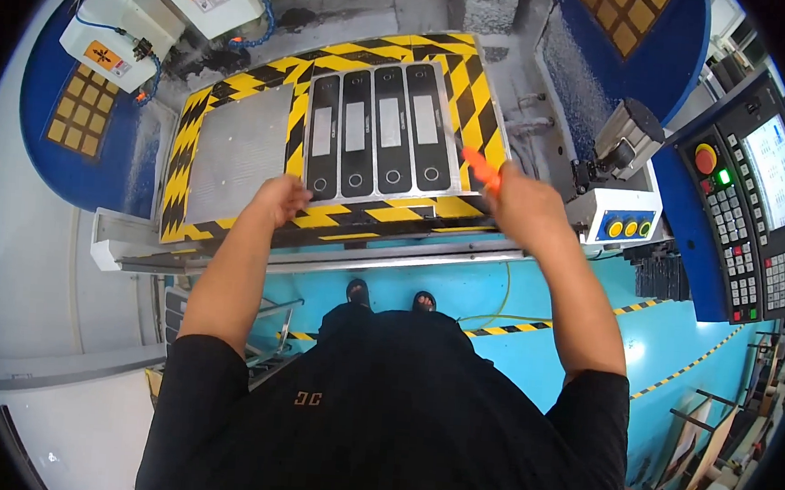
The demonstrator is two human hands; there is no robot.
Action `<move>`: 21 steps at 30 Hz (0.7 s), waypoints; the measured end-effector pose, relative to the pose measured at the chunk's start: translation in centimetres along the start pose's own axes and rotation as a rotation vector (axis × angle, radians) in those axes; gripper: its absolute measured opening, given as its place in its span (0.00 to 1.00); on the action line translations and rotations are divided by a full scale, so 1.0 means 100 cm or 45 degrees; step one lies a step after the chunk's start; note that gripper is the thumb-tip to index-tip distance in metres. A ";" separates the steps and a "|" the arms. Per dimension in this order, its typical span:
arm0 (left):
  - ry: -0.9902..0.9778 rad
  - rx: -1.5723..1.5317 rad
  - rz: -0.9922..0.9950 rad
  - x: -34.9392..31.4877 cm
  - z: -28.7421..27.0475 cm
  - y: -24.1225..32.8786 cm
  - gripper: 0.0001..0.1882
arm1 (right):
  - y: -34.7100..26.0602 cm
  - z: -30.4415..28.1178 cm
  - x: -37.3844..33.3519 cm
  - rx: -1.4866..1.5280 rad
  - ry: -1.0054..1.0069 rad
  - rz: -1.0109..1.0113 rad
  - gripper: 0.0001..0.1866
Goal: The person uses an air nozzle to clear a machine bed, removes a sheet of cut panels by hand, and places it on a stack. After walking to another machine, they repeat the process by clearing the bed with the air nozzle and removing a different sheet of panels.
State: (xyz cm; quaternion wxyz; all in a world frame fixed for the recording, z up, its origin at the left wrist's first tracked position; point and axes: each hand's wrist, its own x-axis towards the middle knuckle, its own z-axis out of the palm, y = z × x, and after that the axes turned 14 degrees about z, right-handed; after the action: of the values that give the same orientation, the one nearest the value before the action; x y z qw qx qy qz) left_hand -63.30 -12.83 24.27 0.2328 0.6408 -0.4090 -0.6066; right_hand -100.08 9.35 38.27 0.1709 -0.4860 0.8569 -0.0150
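We note the left hand (pixel 280 198) resting on the near edge of the metal fixture plate (pixel 380 132), fingers curled down at its front left corner, though we cannot tell whether its grip closes on the plate. The plate carries four black rectangular panels (pixel 356 135) side by side and lies on the yellow-and-black striped tabletop (pixel 204 117) of the machine. The right hand (pixel 523 204) has its grip closed around an orange tool (pixel 481 171), whose tip points toward the plate's front right corner.

Four long black panels (pixel 377 129), each with a grey rectangular window and a round hole at the near end, lie flat side by side on the machine bed (pixel 236 150), right half. An orange tool (pixel 480 169) sticks up at its near right corner.
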 end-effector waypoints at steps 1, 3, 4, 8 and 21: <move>-0.031 0.021 0.027 -0.010 0.021 0.009 0.09 | 0.003 0.002 -0.018 -0.050 -0.030 -0.031 0.19; 0.012 0.259 0.061 -0.005 0.020 0.010 0.08 | 0.003 0.001 -0.059 -0.049 -0.074 -0.213 0.18; 0.047 0.496 0.107 -0.002 0.019 0.009 0.08 | 0.009 0.002 -0.075 -0.055 -0.085 -0.216 0.18; 0.088 0.846 0.426 -0.005 0.034 0.000 0.07 | 0.044 -0.006 -0.106 -0.029 -0.048 -0.272 0.19; 0.098 0.217 0.105 0.005 -0.001 -0.009 0.05 | 0.018 -0.001 -0.044 0.106 -0.047 -0.001 0.22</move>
State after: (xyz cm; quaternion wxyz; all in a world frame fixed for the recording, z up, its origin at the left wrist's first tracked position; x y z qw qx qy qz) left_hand -63.04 -12.73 23.26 0.2177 0.6636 -0.4760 -0.5345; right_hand -99.54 13.98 39.29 0.2070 -0.4790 0.8520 -0.0417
